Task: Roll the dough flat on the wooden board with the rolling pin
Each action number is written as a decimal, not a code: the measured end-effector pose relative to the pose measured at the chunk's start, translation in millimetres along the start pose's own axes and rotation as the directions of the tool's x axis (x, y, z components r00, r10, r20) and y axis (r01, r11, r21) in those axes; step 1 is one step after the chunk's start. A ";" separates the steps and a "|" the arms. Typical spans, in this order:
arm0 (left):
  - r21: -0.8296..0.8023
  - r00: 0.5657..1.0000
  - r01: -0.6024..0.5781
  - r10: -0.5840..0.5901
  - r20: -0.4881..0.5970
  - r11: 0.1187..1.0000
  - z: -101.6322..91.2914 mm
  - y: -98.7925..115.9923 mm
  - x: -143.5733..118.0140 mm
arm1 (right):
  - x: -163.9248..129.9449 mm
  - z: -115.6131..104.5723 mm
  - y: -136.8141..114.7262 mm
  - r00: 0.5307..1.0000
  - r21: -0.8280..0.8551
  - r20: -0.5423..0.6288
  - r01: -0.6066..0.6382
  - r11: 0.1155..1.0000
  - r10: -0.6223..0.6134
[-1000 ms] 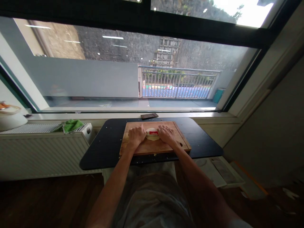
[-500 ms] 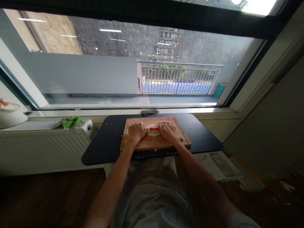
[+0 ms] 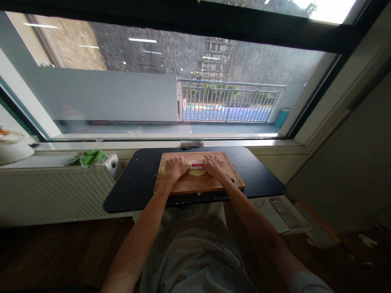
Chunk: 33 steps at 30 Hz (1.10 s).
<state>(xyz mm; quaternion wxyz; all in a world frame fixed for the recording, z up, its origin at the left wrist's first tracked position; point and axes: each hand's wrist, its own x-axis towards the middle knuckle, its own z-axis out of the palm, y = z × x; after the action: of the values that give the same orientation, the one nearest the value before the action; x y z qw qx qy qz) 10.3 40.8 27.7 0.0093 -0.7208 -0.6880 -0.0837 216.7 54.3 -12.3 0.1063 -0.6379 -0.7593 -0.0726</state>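
A person in a grey shirt (image 3: 195,252) stands with both bare forearms stretched over a black table (image 3: 259,179) whose surface is dotted with pale crumbs. A wooden cutting board (image 3: 195,187) lies on the table, its near edge close to the table's own. On the board, the left hand (image 3: 176,168) is closed around the left end of a white rolling pin (image 3: 196,166) with a red label, while the right hand (image 3: 214,165) has its fingers curled down over the right end. The pin lies crosswise on a thin, pale round of dough (image 3: 196,173), which shows between the hands at the middle of the board. Beyond the table's far edge, a small dark item (image 3: 192,144), partly blurred out, sits by the windowsill (image 3: 146,144). At left, a green cloth (image 3: 91,157) rests on a white radiator (image 3: 58,195), near a rounded white container (image 3: 14,149). Through the wide window, a metal railing (image 3: 229,101) fronts a blue ground (image 3: 244,114), with a grey rock face (image 3: 152,57) behind.
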 end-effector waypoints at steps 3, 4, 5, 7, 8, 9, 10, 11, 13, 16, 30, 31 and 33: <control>-0.008 0.999 0.004 -0.005 -0.050 1.000 1.7 0.7 -11.4 | -15.6 -8.7 -4.1 1.000 -0.011 0.000 0.003 1.000 -0.003; -0.014 0.998 0.009 -0.010 -0.054 1.000 2.0 1.1 -14.5 | -20.7 -13.0 -6.0 1.000 -0.013 0.001 -0.001 1.000 0.001; -0.019 0.998 0.014 -0.015 -0.056 1.000 2.2 1.6 -17.1 | -25.7 -17.2 -7.9 1.000 -0.015 -0.003 -0.010 1.000 0.010; -0.024 0.998 0.019 -0.020 -0.064 1.000 2.6 2.8 -21.0 | -35.0 -24.0 -11.2 0.999 -0.015 -0.023 -0.028 0.999 0.028; -0.022 0.997 0.019 -0.020 -0.072 1.000 2.8 3.4 -22.3 | -38.9 -26.2 -12.3 0.999 -0.015 -0.041 -0.028 0.999 0.028; -0.018 0.997 0.017 -0.018 -0.081 1.000 3.0 3.9 -23.1 | -42.0 -27.5 -13.0 0.998 -0.015 -0.061 -0.026 1.000 0.025; -0.014 0.996 0.015 -0.016 -0.087 1.000 3.2 4.2 -23.3 | -44.1 -28.1 -13.1 0.997 -0.016 -0.076 -0.023 1.000 0.022; -0.010 0.996 0.012 -0.013 -0.090 1.000 3.2 4.2 -22.8 | -44.9 -28.2 -12.9 0.996 -0.018 -0.082 -0.021 1.000 0.019; -0.005 0.996 0.005 -0.005 -0.085 1.000 2.9 3.6 -19.6 | -42.3 -27.5 -11.4 0.998 -0.027 -0.068 -0.013 1.000 0.011; -0.008 0.998 -0.006 0.005 -0.064 1.000 1.7 1.6 -10.2 | -29.5 -25.4 -7.5 1.000 -0.057 -0.016 0.022 0.998 -0.023; -0.031 0.999 0.000 -0.002 -0.044 1.000 -0.3 2.9 -12.4 | -16.0 -24.8 -5.8 0.999 -0.034 0.030 0.019 0.999 -0.018; -0.028 0.998 0.000 -0.002 -0.058 1.000 0.8 3.6 -18.5 | -21.6 -26.2 -7.9 1.000 -0.019 0.012 -0.013 1.000 0.013; -0.023 0.996 0.002 -0.004 -0.088 1.000 2.9 5.0 -30.3 | -33.1 -28.3 -11.7 0.998 0.006 -0.034 -0.059 0.998 0.059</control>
<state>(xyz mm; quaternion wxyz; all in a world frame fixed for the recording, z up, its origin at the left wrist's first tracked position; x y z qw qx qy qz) 14.3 10.9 21.2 0.0314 -0.7156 -0.6869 -0.1231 212.6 13.7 7.0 0.1230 -0.6583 -0.7385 -0.0786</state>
